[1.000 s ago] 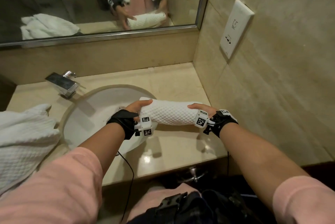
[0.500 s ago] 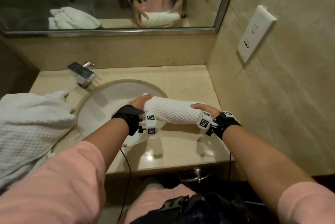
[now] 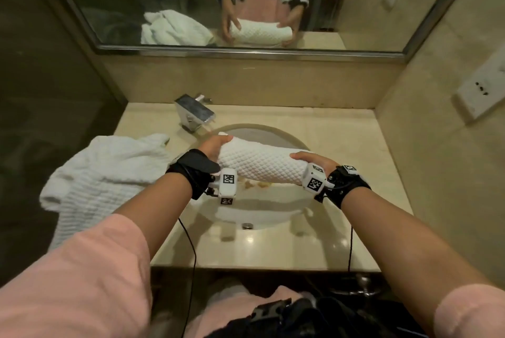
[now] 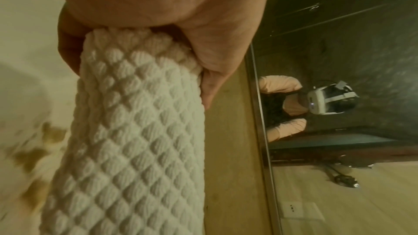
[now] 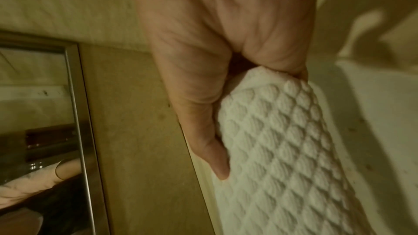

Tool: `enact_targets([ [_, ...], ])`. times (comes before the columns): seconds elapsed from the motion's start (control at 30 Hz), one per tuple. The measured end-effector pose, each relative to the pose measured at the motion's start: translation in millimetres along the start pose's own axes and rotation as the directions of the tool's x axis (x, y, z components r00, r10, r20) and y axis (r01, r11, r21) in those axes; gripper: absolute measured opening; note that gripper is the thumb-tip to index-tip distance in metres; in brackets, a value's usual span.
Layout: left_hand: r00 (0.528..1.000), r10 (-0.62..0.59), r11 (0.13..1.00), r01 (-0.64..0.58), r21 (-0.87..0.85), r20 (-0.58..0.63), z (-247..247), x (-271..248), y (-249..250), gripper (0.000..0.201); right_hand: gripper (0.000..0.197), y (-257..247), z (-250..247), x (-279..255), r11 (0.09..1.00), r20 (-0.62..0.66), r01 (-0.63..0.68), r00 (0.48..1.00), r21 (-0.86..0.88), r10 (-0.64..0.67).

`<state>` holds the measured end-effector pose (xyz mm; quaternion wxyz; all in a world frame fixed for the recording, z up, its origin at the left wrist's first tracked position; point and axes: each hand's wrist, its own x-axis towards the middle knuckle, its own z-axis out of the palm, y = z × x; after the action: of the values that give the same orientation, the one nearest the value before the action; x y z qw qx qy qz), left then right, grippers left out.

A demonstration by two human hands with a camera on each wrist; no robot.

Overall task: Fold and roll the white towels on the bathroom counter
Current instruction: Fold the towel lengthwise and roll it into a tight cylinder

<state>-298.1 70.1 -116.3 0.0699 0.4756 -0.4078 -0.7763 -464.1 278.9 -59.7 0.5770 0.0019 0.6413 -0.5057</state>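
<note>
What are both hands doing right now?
Left hand: grips one end of the rolled towel.
Right hand: grips its other end.

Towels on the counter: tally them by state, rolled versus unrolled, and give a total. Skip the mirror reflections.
Rolled: 1, the rolled towel held over the sink by the left hand and right hand.
Unrolled: 1, the crumpled towel at the counter's left.
Total: 2

The rolled towel [image 3: 259,164], white with a raised diamond weave, is a tight cylinder held level in the air above the sink, lengthwise from left to right. A second white towel [image 3: 103,173] lies loose and crumpled at the worktop's left edge, part hanging over it.
</note>
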Motion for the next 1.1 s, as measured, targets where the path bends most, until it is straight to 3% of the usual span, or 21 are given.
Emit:
enact_targets([
  [0.17,0.996,0.031,0.999,-0.034,-0.032,-0.080,-86,-5,38,0.025,0.031,-3,89,16,0.998,0.010,0.013,1.000,-0.068,-0.012],
  [0.3,0.981,0.060,0.997,-0.068,-0.038,-0.184,-153,-8,66,0.030,0.011,-12,154,23,0.993,0.109,-0.025,0.993,-0.113,0.038],
  [0.43,0.957,0.097,0.995,-0.100,0.003,-0.274,-209,0,90,0.042,0.014,-18,212,46,0.988,0.115,-0.071,0.990,-0.140,0.087],
  [0.57,0.935,0.136,0.991,-0.125,0.054,-0.328,-242,9,114,0.036,0.024,-24,253,71,0.988,0.124,-0.065,0.989,-0.140,0.083],
  [0.77,0.925,0.130,0.992,-0.120,0.049,-0.358,-305,57,132,0.041,0.011,-33,292,96,0.989,0.125,-0.050,0.990,-0.136,0.068],
  [0.9,0.922,0.086,0.996,-0.087,0.015,-0.377,-339,78,138,0.050,0.020,-37,317,116,0.991,0.152,-0.075,0.984,-0.114,0.092],
  [0.97,0.911,0.061,0.998,-0.064,0.006,-0.409,-336,63,143,0.054,0.022,-38,329,126,0.991,0.151,-0.096,0.982,-0.093,0.110],
  [1.0,0.906,0.055,0.998,-0.055,0.013,-0.419,-325,47,148,0.045,0.020,-38,335,130,0.990,0.140,-0.102,0.983,-0.098,0.116],
  [1.07,0.912,0.041,0.999,-0.040,0.011,-0.408,-311,26,150,0.019,0.038,-39,342,131,0.990,0.125,-0.087,0.987,-0.112,0.101],
  [1.1,0.903,0.050,0.999,-0.050,0.012,-0.427,-307,21,149,0.020,0.046,-39,346,131,0.992,0.136,-0.067,0.987,-0.108,0.082],
])
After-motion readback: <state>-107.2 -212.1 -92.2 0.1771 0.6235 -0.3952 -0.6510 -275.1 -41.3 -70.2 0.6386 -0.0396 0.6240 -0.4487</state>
